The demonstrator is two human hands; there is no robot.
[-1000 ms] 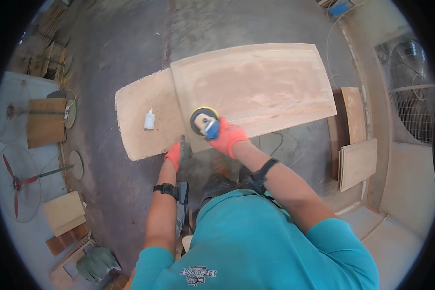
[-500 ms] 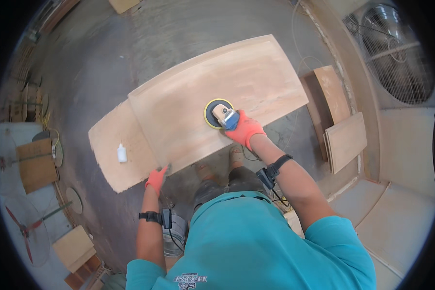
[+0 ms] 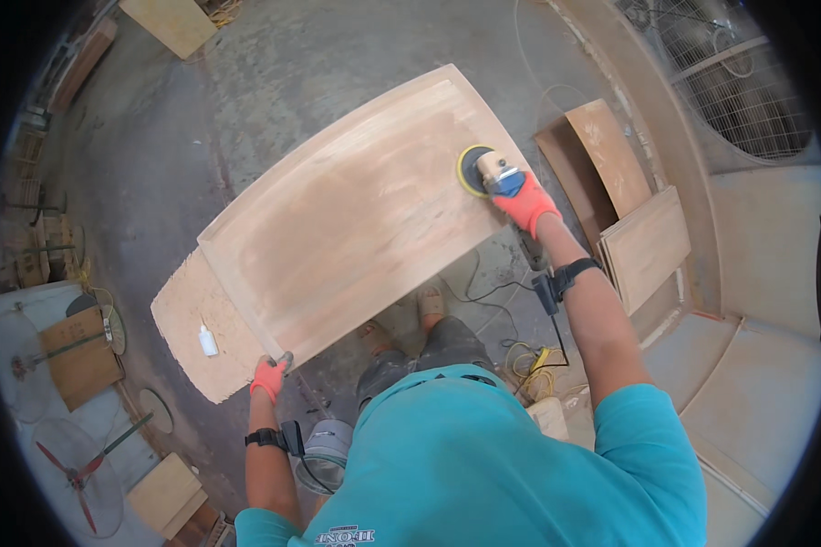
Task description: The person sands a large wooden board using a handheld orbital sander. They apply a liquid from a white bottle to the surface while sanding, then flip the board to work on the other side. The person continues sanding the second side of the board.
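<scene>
A wide wooden panel [image 3: 337,219] with a raised lip along its far edge lies on a paler, rough-edged board [image 3: 187,305]. My right hand [image 3: 527,205], in a red-orange glove, is closed around a power sander [image 3: 495,171] with a round, yellow-rimmed pad. The pad rests on the panel near its right end. At the panel's near left corner, my left hand [image 3: 271,376], gloved alike with grey fingertips, grips the edge; its underside fingers are hidden. A small white squeeze bottle [image 3: 208,341] lies on the paler board.
Several boards [image 3: 648,246] lean at the right beside a large caged fan [image 3: 739,87]. A bucket [image 3: 327,447] stands by my left leg. A black cable [image 3: 497,292] and a yellow cord [image 3: 531,365] lie on the floor. Another fan [image 3: 80,476] is at lower left.
The sander in my right hand has moved right across the panel toward its right end. My left hand stays at the near left corner. The whole view has shifted and turned a little.
</scene>
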